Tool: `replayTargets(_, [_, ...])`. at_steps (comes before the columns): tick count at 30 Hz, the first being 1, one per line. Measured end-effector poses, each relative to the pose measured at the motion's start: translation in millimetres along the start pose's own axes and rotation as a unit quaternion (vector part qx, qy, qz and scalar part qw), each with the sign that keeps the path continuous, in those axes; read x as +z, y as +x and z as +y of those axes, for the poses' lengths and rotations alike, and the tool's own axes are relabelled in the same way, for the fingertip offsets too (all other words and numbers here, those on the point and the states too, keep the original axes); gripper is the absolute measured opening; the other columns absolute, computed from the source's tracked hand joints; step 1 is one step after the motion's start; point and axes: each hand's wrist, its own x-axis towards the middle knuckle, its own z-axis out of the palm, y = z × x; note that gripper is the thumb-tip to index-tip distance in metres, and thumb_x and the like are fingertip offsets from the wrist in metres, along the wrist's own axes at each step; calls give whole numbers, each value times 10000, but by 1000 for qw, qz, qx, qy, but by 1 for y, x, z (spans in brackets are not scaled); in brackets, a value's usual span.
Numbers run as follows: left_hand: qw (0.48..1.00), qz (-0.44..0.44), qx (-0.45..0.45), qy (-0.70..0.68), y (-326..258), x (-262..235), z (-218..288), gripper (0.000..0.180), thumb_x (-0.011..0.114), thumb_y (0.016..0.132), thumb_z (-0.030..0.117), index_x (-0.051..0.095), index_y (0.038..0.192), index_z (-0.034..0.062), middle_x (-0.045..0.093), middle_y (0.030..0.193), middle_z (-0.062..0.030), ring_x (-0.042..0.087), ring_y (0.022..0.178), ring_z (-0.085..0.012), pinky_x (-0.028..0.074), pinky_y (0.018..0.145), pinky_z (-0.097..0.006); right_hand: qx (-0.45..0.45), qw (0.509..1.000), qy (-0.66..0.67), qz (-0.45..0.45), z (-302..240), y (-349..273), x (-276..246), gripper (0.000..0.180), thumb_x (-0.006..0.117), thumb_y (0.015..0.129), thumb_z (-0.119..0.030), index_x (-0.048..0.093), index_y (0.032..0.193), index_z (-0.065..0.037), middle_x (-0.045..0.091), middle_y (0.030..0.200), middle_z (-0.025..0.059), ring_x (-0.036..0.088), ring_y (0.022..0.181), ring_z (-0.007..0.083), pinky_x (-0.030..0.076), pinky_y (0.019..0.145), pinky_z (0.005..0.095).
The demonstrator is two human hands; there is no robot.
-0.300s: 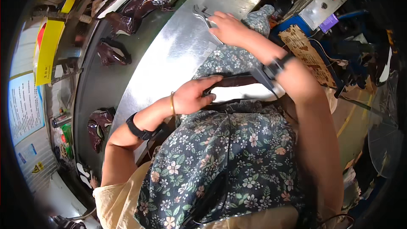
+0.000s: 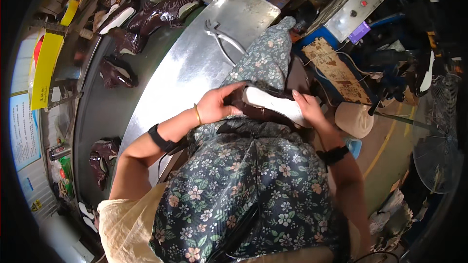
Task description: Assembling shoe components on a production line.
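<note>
A dark maroon shoe upper [image 2: 265, 113] rests across my lap with its underside up, showing a long white insole [image 2: 273, 101]. My left hand [image 2: 217, 104] grips its left end, thumb and fingers closed round the dark edge. At the opposite end my right hand [image 2: 310, 109] holds it, the thumb lying along the white insole. Beyond the shoe, metal pliers [image 2: 225, 39] lie on the shiny metal table [image 2: 180, 61], their handle ends close to a floral cloth [image 2: 263, 56].
A dark belt [image 2: 102, 112] curves along the left, carrying several maroon shoes [image 2: 168, 12]. At the right stand a control box with buttons [image 2: 358, 7], a worn board [image 2: 336, 70], a cone of beige thread [image 2: 354, 119] and a fan [image 2: 438, 141].
My right hand has left the pliers on the table and come back to the shoe's right end. The left hand has kept its hold, and the shoe has tilted, its right end lower.
</note>
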Motion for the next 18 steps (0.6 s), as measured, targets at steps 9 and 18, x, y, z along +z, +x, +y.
replayTargets(9, [892,169,107,-405,51,12,43,720,721,822,246,365,1407,22,542,1293,-116,589,1098,-226,485,940,-362,-10,864,492,-106,-158,17,56,489,458,1000,-442,560,1234,-25,667,971,71,631,733,151,544,685,310])
replayTargets(18, [844,351,-256,314,3,-83,35,970,837,667,399,355,1384,-40,648,1114,-221,659,977,-360,513,884,-383,-153,818,-365,418,-97,-10,-312,392,571,929,-312,607,1212,-43,640,1157,179,611,1089,323,471,919,381])
